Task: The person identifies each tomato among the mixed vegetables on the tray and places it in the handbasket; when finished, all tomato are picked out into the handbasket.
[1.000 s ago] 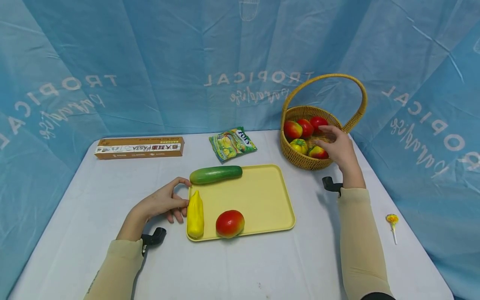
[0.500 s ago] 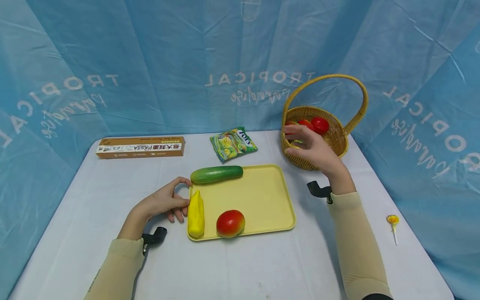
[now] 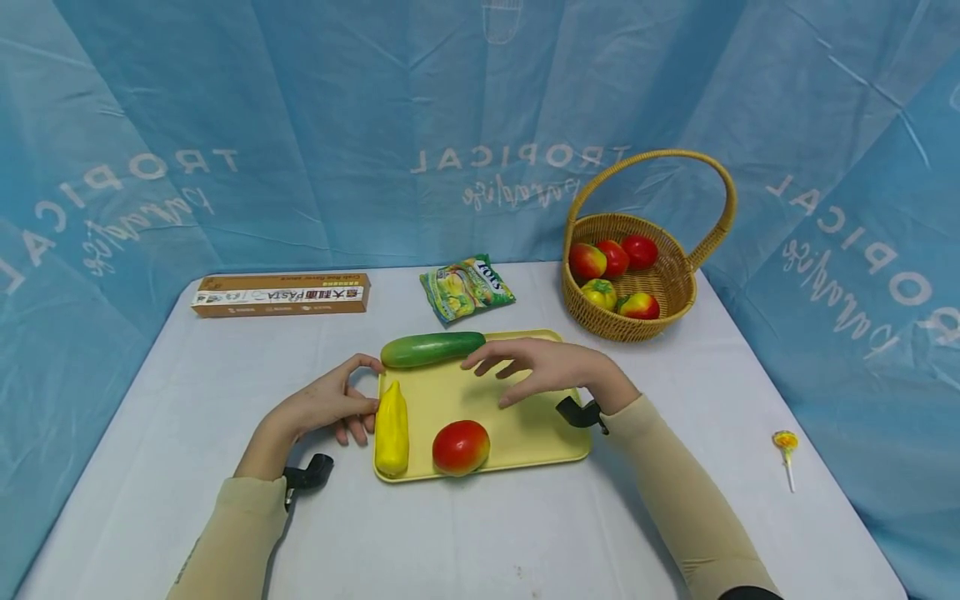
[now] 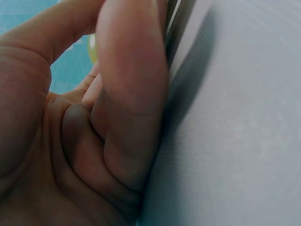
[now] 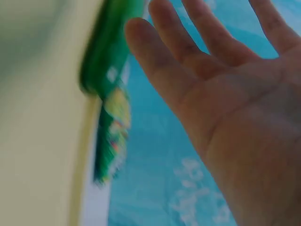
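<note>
My left hand lies at the left rim of the pale yellow tray. Its thumb and index fingertips touch that rim; the other fingers curl beneath. In the left wrist view the curled fingers hide most of the contact. Over the tray hovers my right hand, fingers loosely spread, holding nothing. A green cucumber lies along the tray's back left, left of the right fingertips. A long yellow fruit or vegetable with a pointed tip lies by the left rim. A red-and-yellow mango sits near the front rim.
Several red, yellow and mixed-colour fruits lie in a wicker basket with a tall handle, back right. A pasta box stands at the back left. A green snack packet lies behind the tray. A lollipop lies far right.
My right hand has moved from the basket, left and nearer, to above the tray, and the basket's fruits are in full view again. The left hand and the tray have stayed put.
</note>
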Tool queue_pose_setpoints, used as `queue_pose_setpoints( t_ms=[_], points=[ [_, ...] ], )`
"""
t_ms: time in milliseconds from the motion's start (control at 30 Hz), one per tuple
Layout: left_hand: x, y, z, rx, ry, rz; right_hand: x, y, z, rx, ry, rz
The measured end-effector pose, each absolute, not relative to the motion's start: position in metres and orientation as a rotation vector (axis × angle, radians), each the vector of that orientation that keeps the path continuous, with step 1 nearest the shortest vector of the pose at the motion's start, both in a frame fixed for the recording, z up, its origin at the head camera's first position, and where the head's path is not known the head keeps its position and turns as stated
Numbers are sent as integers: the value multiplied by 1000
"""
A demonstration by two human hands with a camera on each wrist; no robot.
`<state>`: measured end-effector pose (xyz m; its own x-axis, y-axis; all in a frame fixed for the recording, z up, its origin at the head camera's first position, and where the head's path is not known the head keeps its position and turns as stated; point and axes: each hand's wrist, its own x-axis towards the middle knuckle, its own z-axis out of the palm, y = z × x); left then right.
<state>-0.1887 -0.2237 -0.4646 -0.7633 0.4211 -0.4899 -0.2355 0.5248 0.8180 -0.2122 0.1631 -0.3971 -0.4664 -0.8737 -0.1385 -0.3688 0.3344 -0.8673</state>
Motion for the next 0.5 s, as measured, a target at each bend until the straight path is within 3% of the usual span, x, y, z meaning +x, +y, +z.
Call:
queue_pose_setpoints(
  t_ms=[500],
  points=[
    [-189,-224,-466,141,2094,1259,-200,127,-422,-1068,1809,-957]
  ],
)
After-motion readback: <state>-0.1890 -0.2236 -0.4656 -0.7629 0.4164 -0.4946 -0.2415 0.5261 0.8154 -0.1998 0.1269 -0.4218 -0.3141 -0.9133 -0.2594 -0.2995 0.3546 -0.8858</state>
